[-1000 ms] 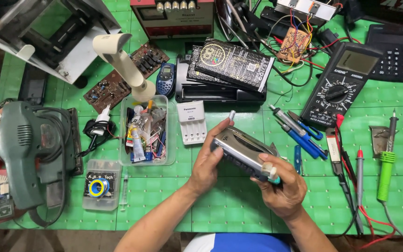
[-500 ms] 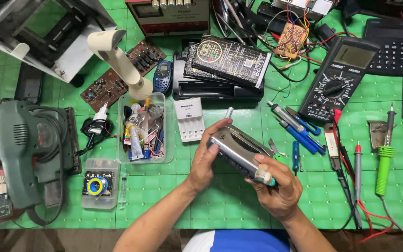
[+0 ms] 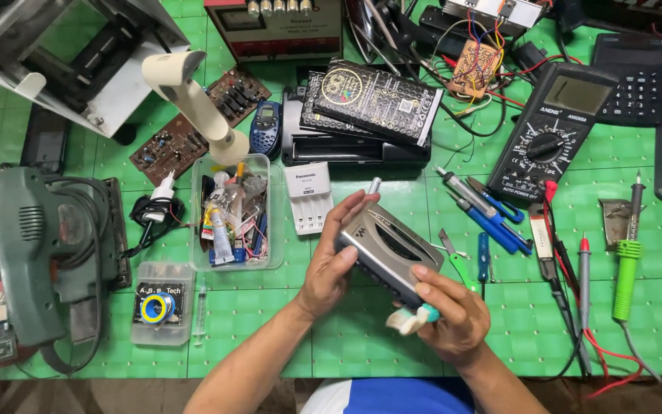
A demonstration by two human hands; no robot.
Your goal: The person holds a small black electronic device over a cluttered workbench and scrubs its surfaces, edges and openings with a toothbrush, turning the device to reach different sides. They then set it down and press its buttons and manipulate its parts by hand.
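Silver-grey rectangular cassette player (image 3: 389,249) held tilted above green gridded cutting mat (image 3: 392,345), just in front of white battery charger (image 3: 306,198). Left hand (image 3: 329,270) clamps its near-left end, thumb on top. Right hand (image 3: 452,310) curls around the lower-right corner, fingers also pinching a white and teal cloth wad (image 3: 411,318). Risk, as judged: grip shared with the cloth looks weak; player could slip onto blue-handled screwdrivers (image 3: 478,208) beside it.
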